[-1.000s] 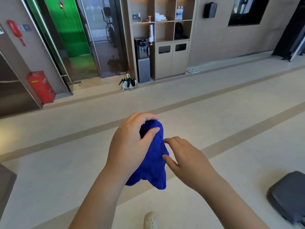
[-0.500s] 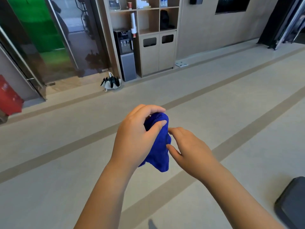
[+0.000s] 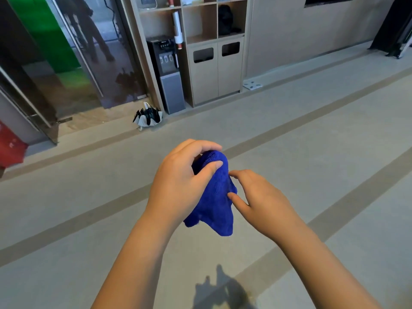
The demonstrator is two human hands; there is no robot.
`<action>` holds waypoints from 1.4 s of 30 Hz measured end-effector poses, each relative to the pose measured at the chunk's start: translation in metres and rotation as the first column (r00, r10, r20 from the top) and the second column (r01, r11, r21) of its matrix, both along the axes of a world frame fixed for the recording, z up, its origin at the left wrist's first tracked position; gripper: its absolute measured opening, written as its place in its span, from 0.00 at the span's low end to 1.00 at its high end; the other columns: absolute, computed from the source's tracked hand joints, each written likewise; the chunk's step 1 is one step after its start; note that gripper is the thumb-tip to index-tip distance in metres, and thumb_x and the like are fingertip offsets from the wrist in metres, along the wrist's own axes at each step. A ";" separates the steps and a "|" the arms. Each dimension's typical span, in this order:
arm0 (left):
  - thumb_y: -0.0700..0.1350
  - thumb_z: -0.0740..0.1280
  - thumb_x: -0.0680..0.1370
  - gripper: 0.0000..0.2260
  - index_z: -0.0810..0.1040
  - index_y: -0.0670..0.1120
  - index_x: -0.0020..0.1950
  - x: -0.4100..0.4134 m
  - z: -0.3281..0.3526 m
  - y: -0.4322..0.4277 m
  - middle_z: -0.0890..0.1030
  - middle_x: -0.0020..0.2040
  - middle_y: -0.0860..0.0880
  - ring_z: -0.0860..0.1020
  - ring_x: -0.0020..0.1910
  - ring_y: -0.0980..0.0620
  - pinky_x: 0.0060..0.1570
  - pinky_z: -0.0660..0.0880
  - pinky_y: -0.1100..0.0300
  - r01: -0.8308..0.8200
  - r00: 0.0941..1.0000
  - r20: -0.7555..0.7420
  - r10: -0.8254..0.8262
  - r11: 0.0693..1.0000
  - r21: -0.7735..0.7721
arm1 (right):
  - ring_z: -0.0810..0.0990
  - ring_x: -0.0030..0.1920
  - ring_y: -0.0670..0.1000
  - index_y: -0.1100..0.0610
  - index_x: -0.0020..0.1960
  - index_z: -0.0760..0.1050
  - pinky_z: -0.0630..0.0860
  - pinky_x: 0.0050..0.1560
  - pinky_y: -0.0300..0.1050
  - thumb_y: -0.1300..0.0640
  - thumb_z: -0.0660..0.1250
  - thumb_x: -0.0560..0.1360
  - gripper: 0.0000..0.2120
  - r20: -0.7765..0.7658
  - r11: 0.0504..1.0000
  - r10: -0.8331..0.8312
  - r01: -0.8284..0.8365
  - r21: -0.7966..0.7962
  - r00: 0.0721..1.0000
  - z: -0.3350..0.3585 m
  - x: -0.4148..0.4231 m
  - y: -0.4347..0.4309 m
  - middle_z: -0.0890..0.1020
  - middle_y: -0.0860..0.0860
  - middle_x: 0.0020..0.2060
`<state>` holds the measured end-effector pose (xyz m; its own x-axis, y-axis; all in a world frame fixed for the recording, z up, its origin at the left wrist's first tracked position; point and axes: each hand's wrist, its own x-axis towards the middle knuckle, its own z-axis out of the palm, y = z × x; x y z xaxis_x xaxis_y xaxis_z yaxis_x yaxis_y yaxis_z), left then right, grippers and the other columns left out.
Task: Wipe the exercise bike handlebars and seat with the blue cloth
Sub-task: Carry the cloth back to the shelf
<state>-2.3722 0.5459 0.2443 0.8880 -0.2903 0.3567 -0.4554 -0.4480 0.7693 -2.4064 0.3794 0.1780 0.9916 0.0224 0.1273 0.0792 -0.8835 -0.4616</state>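
The left hand (image 3: 178, 181) covers much of the blue cloth (image 3: 214, 204); whether the right hand (image 3: 260, 201) pinches it or only touches is unclear

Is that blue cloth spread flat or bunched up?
Bunched up: the fuzzy blue cloth hangs crumpled from the left hand, whose fingers curl round its top.

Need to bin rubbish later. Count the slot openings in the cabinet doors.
2: left slot and right slot, side by side, just right of the water dispenser.
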 end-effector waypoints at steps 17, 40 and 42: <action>0.44 0.69 0.76 0.09 0.79 0.59 0.51 0.268 -0.011 -0.124 0.78 0.47 0.62 0.75 0.49 0.63 0.47 0.70 0.74 -0.114 0.993 -0.015 0.114 0.993 0.013 | 0.68 0.67 0.45 0.47 0.72 0.60 0.69 0.57 0.41 0.46 0.57 0.80 0.22 -0.031 0.998 0.050 -0.051 -0.024 0.998 -0.007 0.278 -0.136 0.68 0.42 0.68; 0.42 0.69 0.74 0.11 0.80 0.58 0.50 0.710 -0.029 -0.214 0.78 0.48 0.63 0.76 0.50 0.64 0.50 0.70 0.73 -0.029 0.998 -0.062 0.026 0.999 -0.038 | 0.69 0.64 0.47 0.48 0.71 0.63 0.70 0.52 0.42 0.50 0.58 0.80 0.20 -0.109 0.998 -0.016 0.008 -0.067 0.994 -0.029 0.704 -0.204 0.70 0.44 0.65; 0.42 0.69 0.74 0.11 0.80 0.59 0.50 0.745 -0.030 -0.232 0.78 0.49 0.64 0.76 0.51 0.64 0.51 0.70 0.71 -0.045 0.996 -0.077 0.042 0.998 -0.035 | 0.70 0.63 0.47 0.48 0.71 0.63 0.69 0.52 0.41 0.50 0.58 0.80 0.20 -0.106 0.998 -0.003 -0.004 -0.059 0.994 -0.033 0.740 -0.222 0.71 0.43 0.64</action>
<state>-1.6276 0.3135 0.2144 0.9245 -0.2387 0.2971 -0.3755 -0.4371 0.8173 -1.6664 0.1576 0.1449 0.9994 0.0273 0.0201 0.0331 -0.9096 -0.4141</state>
